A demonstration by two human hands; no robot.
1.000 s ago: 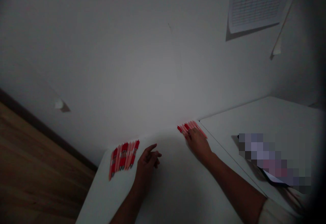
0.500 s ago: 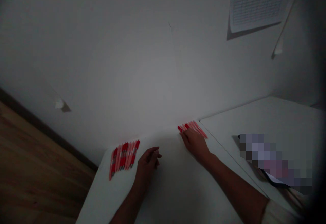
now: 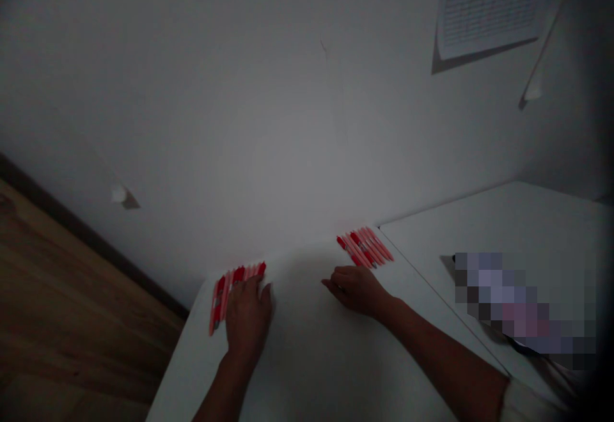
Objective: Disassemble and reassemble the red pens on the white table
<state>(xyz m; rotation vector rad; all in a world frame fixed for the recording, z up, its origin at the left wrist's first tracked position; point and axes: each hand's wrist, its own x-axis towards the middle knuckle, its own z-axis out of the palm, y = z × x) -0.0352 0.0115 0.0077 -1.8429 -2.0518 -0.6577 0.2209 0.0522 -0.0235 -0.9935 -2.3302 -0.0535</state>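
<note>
Two rows of pens, pink mixed with red, lie along the back of the white worktop (image 3: 307, 364), close to the wall (image 3: 215, 121). The left pens (image 3: 219, 304) are near the worktop's left corner, and the left hand (image 3: 248, 313) is over them, back upward; its grip is open, fingers stretched across the row and thumb apart, hiding the lower part of several pens. Whether the fingertips press on them cannot be told. The right pens (image 3: 364, 247) lie side by side at a slant, just beside the seam where a second white top (image 3: 494, 217) begins. The right hand (image 3: 357, 289) is just in front of that row, its fingers bent inward and pointing left; how far its grip is closed cannot be told, and no pen shows in it. A pale sleeve (image 3: 522, 403) covers that arm lower down. Farther right lies a pixelated item (image 3: 508, 307). A printed sheet (image 3: 492, 13) hangs high on the wall, and brown wood (image 3: 62, 300) fills the lower left.
</note>
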